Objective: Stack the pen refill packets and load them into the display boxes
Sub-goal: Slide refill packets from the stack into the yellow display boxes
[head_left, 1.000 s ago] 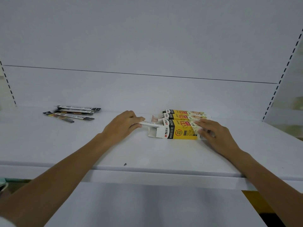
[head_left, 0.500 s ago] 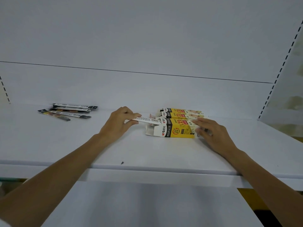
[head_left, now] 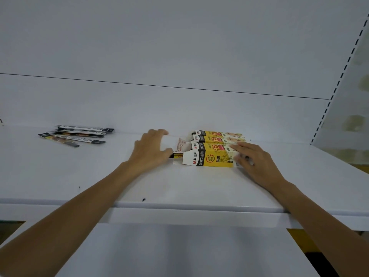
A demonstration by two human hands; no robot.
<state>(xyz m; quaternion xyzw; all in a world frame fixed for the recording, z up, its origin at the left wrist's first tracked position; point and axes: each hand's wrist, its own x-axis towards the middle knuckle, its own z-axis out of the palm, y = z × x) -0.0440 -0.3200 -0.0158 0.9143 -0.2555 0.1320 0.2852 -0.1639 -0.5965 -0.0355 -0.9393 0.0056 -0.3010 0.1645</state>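
Head view: packets (head_left: 177, 156) protrude from nearest display box (head_left: 209, 156)

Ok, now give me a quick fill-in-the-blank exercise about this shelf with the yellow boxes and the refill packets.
___ yellow cardboard display boxes lie side by side on the white shelf.
The loose black-tipped plastic refill packets lie to the ___ of those boxes.
The left hand spreads its fingers at the nearest box's ___ end.
Missing words: three, left, open.

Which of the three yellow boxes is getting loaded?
The front box, nearest the shelf edge: a packet pokes from its open left end, and the right hand presses its right end.
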